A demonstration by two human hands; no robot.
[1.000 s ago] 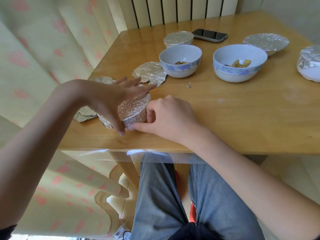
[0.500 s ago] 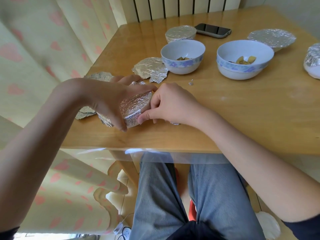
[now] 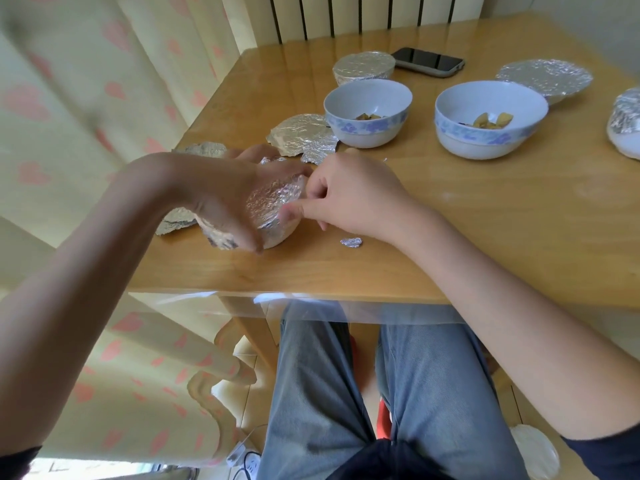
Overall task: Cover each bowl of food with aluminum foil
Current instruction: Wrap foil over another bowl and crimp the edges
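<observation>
Two bowls [image 3: 369, 114] [image 3: 490, 119] sit uncovered; three look foiled. Left hand [image 3: 225, 192] grips a tilted, part-wrapped bowl [image 3: 277, 216]; right hand [image 3: 349, 195] pinches its foil [image 3: 272, 200].

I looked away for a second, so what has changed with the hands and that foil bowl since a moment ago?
The foil-wrapped bowl now tips on its side. The left hand, whose fingers were spread over the top, has curled down around it. The right hand still pinches the foil at its edge. A small foil scrap now shows beside the right hand. The two open bowls, spare foil sheet and phone stayed put.
</observation>
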